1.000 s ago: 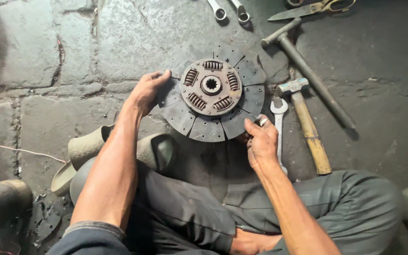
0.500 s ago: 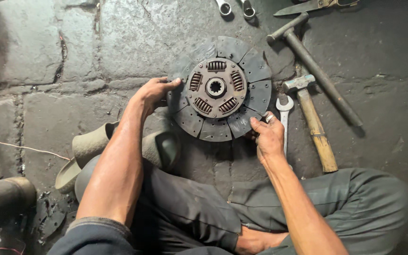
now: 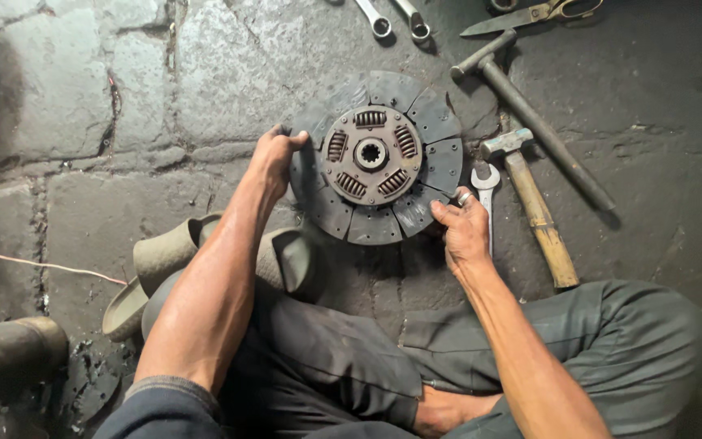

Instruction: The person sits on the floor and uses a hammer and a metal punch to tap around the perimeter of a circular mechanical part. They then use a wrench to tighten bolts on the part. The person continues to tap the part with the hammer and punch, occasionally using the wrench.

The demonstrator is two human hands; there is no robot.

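One clutch disc [image 3: 377,156], flat on the stone floor [image 3: 123,97]; left hand [image 3: 272,156] fingers curled on its left rim, right hand [image 3: 462,228] pinching its lower-right edge. Two hammers [image 3: 530,195] and one open-end wrench [image 3: 485,183] lie right of it; two ring spanners [image 3: 396,20] above; one pair of shears [image 3: 530,15] at the top edge.

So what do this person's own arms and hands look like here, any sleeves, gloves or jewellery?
Both hands are bare, no gloves. The left hand shows no ring or watch, and its forearm is bare up to a dark blue-grey sleeve pushed up near the elbow. The right hand wears a silver-coloured ring on one finger, and its forearm is bare as far as the picture shows. Both look smudged with grime.
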